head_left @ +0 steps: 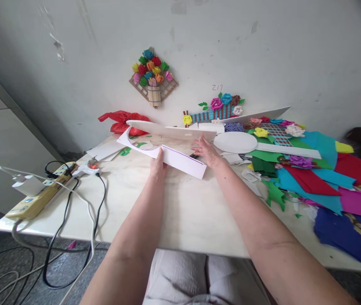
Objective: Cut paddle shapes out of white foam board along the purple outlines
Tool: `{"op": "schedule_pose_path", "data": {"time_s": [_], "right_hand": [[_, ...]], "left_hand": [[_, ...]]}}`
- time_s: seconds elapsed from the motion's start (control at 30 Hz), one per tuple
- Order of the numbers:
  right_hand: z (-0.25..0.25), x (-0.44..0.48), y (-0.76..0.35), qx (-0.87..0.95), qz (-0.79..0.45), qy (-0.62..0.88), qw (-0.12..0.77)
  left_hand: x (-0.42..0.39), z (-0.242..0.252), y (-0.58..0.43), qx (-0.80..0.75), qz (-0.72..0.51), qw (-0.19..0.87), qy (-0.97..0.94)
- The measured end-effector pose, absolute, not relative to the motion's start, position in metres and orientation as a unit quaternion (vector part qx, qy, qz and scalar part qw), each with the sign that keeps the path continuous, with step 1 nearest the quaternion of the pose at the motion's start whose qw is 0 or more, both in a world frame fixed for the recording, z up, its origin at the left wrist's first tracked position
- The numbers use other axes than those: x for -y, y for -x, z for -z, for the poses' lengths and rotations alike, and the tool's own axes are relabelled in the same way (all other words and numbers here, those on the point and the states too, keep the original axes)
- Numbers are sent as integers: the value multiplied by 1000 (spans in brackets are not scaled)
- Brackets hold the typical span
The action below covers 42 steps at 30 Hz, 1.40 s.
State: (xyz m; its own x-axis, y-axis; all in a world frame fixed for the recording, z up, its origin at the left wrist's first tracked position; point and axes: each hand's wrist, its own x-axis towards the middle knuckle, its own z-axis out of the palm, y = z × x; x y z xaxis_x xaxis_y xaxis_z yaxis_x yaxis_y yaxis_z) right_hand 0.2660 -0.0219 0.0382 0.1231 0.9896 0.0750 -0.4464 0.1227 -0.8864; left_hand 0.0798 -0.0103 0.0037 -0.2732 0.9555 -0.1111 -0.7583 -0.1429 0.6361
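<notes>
1. The white sheet (180, 160) lies at 12 o'clock on the desk (180, 212), well back from the near edge. A round hole is cut in its left part.
2. The left hand (158, 164) pinches the sheet's near edge with the thumb on top, probably to stop it sliding.
3. The right hand (206, 151) lies flat with its fingers spread on the sheet's right part, pressing rather than gripping.
4. The glue gun (86, 169) and power strip (37, 197) sit at 9 o'clock, apart from the sheet but near the left hand.
5. Coloured felt pieces (320, 182) are heaped at 3 o'clock, and a white disc (235, 142) lies just beyond the right hand.
</notes>
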Motion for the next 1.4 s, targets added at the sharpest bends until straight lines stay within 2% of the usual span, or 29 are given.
{"op": "schedule_pose_path", "data": {"time_s": [0.1,0.33,0.53,0.8,0.97,1.07,1.4], "right_hand": [[-50,24,-263,336,-546,422,641],[-55,18,-252,235,-625,378,641],[-67,28,-243,221,-647,356,637],[-74,38,-241,279,-630,328,646],[-68,35,-260,319,-638,329,619],[-64,31,-273,338,-634,327,614],[-52,26,-298,324,-613,334,639]], "left_hand": [[11,-3,-79,-288,-733,592,-172],[19,-8,-74,-279,-698,627,-207],[23,-12,-69,-282,-672,650,-215],[19,-14,-46,-243,-719,632,-158],[16,-13,-27,-234,-785,569,-75],[12,-11,-20,-202,-818,532,-87],[4,-11,-23,-220,-811,537,-72]]}}
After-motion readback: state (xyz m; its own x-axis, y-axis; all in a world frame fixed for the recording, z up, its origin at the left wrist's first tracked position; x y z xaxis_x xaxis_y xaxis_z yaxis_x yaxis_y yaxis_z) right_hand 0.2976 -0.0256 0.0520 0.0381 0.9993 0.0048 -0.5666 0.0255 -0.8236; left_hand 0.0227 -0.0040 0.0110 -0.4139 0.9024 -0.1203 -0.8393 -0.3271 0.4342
